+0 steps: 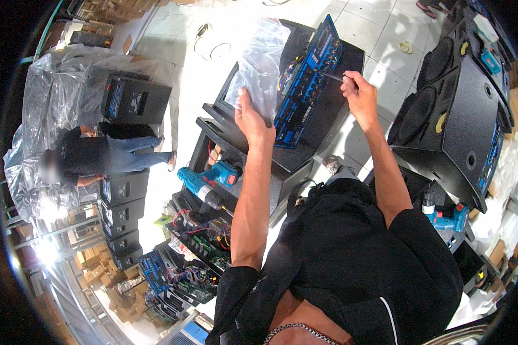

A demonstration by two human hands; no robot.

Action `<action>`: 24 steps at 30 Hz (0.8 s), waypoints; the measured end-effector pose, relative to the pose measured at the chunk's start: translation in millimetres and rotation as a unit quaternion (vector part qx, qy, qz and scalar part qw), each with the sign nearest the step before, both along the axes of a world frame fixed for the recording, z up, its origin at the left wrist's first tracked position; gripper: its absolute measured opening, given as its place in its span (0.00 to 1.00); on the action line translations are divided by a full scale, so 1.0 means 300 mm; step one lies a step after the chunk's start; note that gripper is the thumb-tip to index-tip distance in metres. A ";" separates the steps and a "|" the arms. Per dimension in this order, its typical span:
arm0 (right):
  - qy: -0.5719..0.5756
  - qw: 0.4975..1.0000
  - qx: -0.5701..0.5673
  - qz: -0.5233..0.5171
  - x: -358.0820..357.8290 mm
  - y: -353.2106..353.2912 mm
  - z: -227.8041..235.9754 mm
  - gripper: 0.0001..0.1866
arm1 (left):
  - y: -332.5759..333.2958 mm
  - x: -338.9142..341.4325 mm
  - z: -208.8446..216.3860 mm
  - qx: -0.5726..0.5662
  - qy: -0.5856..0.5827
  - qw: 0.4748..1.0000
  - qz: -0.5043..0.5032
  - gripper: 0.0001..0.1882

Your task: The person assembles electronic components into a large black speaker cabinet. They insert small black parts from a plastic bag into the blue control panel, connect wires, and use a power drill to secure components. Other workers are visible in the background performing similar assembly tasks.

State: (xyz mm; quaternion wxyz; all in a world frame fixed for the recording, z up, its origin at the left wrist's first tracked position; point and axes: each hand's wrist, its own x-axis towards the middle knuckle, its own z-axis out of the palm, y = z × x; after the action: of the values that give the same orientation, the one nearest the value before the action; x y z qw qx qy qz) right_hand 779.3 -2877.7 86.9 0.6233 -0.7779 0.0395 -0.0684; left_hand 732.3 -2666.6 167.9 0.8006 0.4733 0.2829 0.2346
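My left hand [253, 122] is closed on a crumpled clear plastic bag [260, 63], its thumb on top and its fingers hidden beneath. Beside the bag a blue-and-black control panel with knobs [311, 86] stands tilted on a black speaker cabinet [342, 112]. Wires and a circuit board show along the panel's left side. In my right hand [361, 99] is a slim screwdriver [331, 76], its shaft pointing at the panel's knobs. Whether its tip touches the panel, I cannot tell.
A blue cordless drill [204, 183] lies left of my left forearm, near circuit boards with wires [204, 241]. Another drill [449, 218] rests at the right. Large black speakers [443, 109] stand on the right. At the left, a person [92, 154] works among plastic-covered cabinets.
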 end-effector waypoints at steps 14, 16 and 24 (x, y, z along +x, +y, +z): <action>-0.135 0.981 -0.138 -0.001 0.014 0.018 -0.039 0.10 | -0.006 -0.001 0.014 -0.001 -0.024 1.000 0.002 0.17; -0.109 0.986 -0.130 -0.003 0.017 0.023 -0.034 0.09 | 0.001 0.000 0.003 -0.006 -0.030 1.000 -0.006 0.17; 0.087 0.996 0.005 0.023 0.025 0.019 0.006 0.10 | 0.005 -0.002 0.003 -0.013 -0.042 0.999 -0.014 0.17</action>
State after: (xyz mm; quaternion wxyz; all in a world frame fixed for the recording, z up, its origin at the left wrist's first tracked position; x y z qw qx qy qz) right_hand 786.9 -2872.0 88.7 0.6228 -0.7785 0.0765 0.0142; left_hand 731.6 -2665.1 168.8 0.8210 0.4568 0.2450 0.2393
